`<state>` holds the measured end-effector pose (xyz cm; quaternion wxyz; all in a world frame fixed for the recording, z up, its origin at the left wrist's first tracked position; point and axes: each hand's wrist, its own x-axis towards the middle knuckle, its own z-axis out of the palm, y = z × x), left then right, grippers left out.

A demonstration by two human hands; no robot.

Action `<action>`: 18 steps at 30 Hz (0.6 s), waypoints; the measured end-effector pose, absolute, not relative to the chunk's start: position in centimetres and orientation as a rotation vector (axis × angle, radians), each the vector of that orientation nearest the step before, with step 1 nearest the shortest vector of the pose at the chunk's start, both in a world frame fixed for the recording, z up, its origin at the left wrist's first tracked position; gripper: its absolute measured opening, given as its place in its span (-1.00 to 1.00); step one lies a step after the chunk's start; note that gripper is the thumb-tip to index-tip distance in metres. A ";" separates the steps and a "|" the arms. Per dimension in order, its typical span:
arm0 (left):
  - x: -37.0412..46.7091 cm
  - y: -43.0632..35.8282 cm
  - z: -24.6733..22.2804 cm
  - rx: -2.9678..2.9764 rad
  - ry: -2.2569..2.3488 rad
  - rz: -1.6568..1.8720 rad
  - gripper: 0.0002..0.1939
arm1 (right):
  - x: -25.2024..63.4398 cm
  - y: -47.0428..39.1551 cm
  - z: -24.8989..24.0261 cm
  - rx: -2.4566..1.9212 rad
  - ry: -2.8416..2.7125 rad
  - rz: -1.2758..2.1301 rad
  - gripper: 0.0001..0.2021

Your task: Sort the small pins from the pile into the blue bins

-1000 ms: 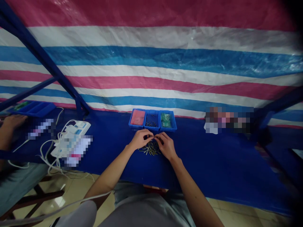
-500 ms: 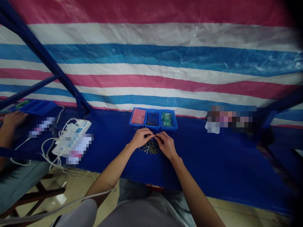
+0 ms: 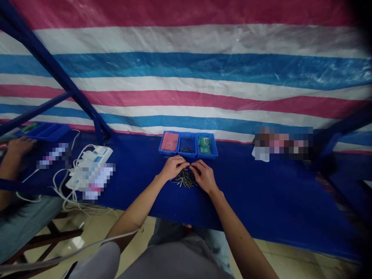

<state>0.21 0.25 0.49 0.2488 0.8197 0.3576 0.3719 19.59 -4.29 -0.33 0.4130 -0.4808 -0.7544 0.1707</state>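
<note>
On the blue table, a loose pile of thin metal pieces like screws or pins lies between and just below my hands. My left hand is closed in a pinch at the pile's upper left, and my right hand pinches at its upper right. Their fingertips nearly meet; whatever they hold is too small to make out. Right behind them stand three joined blue bins: the left bin holds flat pink packets, the middle bin dark thin metal pieces, the right bin green packets.
A white power strip with tangled cables lies on the table at left. Beyond it are a co-worker's hand and a blue divided tray. A blue metal frame slants before the striped sheet.
My fingertips have shifted slightly and stay close together over the pile. The view has moved a little. The co-worker's hand at left has moved slightly.
</note>
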 end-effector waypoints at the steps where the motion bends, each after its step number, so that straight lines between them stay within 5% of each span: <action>1: 0.2 0.2 0.4 2.223 0.974 1.019 -0.65 | 19.6 -4.3 -0.3 -1.208 -1.899 0.433 -0.79; 18: 0.4 0.3 0.4 2.119 0.868 1.122 -0.80 | 19.6 -4.1 -0.5 -1.206 -1.886 0.436 -0.79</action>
